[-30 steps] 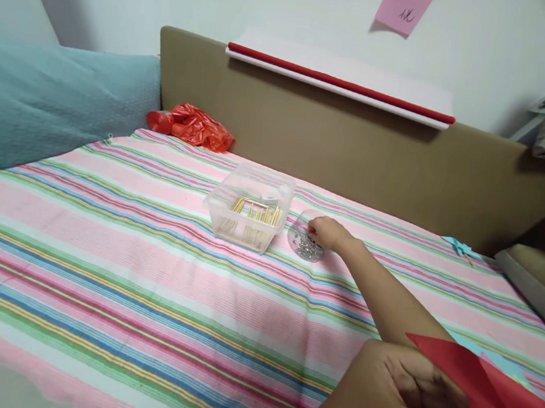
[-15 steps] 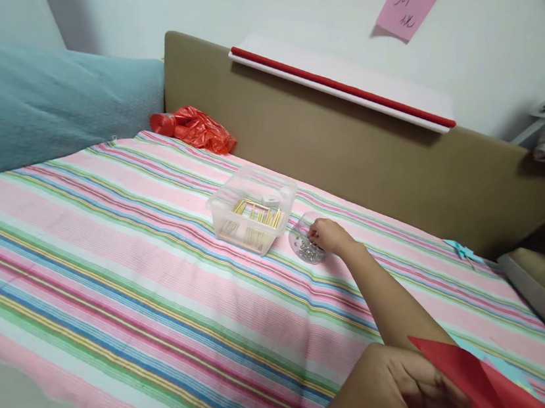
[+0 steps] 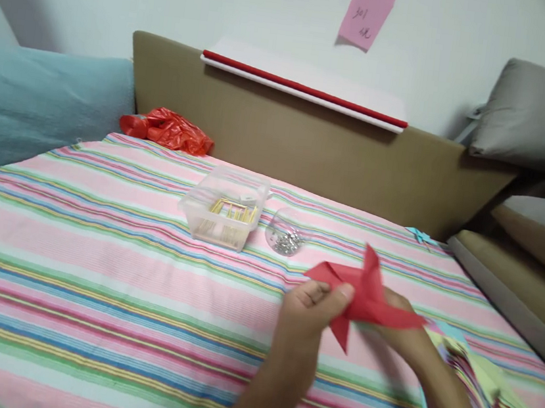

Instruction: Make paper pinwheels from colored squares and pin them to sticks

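Observation:
A red paper pinwheel shape [image 3: 365,298] with pointed blades is held above the striped cloth. My left hand [image 3: 306,311] pinches it at its left side, thumb on top. Behind its right part is my right hand [image 3: 395,312], whose fingers are mostly hidden by the paper, so what they grip cannot be made out. Beyond the hands, a clear round dish [image 3: 279,231] holds small silvery pieces. Left of that dish stands a clear plastic box [image 3: 219,234] with thin gold-coloured sticks and a small white item.
Coloured paper sheets [image 3: 484,382] lie at the right, by my right forearm. A small blue paper pinwheel [image 3: 420,235] lies at the far right. A red plastic bag [image 3: 172,131] sits at the back left. Cushions [image 3: 528,262] are stacked along the right edge.
My right hand has come back from the round dish to the red paper. My left hand and the paper have moved into fuller view, up and left. The view has shifted right.

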Demonstrator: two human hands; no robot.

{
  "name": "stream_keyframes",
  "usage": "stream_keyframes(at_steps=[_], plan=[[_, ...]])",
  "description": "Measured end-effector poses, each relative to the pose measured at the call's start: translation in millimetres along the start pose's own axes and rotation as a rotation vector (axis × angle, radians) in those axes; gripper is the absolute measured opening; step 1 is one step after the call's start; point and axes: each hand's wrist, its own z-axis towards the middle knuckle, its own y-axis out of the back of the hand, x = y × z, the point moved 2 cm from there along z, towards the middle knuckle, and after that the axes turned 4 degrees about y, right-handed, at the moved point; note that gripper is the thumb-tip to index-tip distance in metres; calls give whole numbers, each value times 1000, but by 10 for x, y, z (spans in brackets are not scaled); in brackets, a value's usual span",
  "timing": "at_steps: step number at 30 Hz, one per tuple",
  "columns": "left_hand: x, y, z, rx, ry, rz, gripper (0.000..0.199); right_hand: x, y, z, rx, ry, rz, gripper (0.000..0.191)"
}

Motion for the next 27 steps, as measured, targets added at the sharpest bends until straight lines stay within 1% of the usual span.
stream_keyframes(at_steps=[2,3,5,6,8,11,14,17,19,21,24,27], plan=[[-59,40,34,-43,-79,63,28,-121,-10,-342,-36,-122,-60,18],[-79,60,47,-57,-113,98,27,-163,-32,-452,-45,-176,-80,18],[-89,99,69,-81,-142,163,25,-220,-81,-575,-49,-244,-85,17],[-82,119,81,-97,-151,187,25,-239,-98,-602,-44,-252,-71,17],[-55,156,105,-131,-166,220,25,-276,-99,-631,-41,-248,-35,19],[-23,186,143,-163,-194,266,24,-334,-26,-674,-54,-217,33,25],[-23,179,174,-169,-210,287,23,-360,58,-717,-41,-140,91,27],[-39,156,190,-190,-216,304,24,-337,74,-753,2,-66,127,27],[-43,143,194,-202,-209,319,25,-295,30,-795,31,-40,103,35],[-42,136,195,-208,-197,320,26,-238,-56,-854,88,-41,37,45],[-41,137,193,-222,-193,313,27,-142,-199,-935,191,-97,-89,54],[-41,142,185,-230,-198,326,27,-42,-253,-951,248,-159,-179,57]])
